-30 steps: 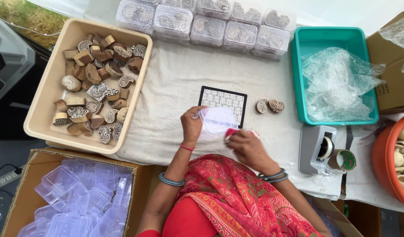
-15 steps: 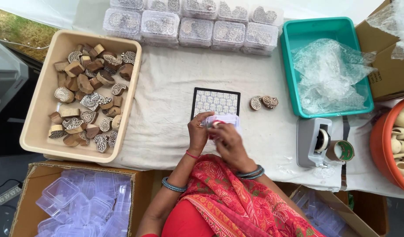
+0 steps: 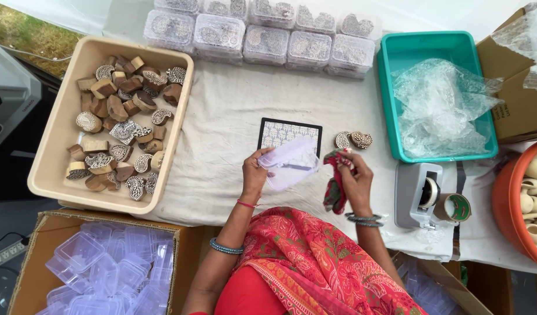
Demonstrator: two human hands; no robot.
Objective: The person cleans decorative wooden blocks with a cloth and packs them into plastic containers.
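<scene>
My left hand (image 3: 254, 172) holds a small clear plastic box (image 3: 289, 162) with its lid hanging open, above the near edge of a black-framed patterned card (image 3: 289, 133) on the white cloth. To the right of the box, my right hand (image 3: 355, 178) grips a red and green cloth (image 3: 335, 186) that hangs down from the fingers. Two carved wooden paisley stamps (image 3: 353, 140) lie on the cloth just beyond my right hand.
A beige tub of carved wooden stamps (image 3: 114, 131) stands at the left. Packed clear boxes (image 3: 262, 32) line the far edge. A teal tray with bubble wrap (image 3: 437, 99), a tape dispenser (image 3: 420, 195), an orange tub (image 3: 522, 204) and a carton of empty clear boxes (image 3: 99, 268) surround me.
My right hand has pulled away from the box to the right, taking the red cloth with it. The box in my left hand now shows its lid open.
</scene>
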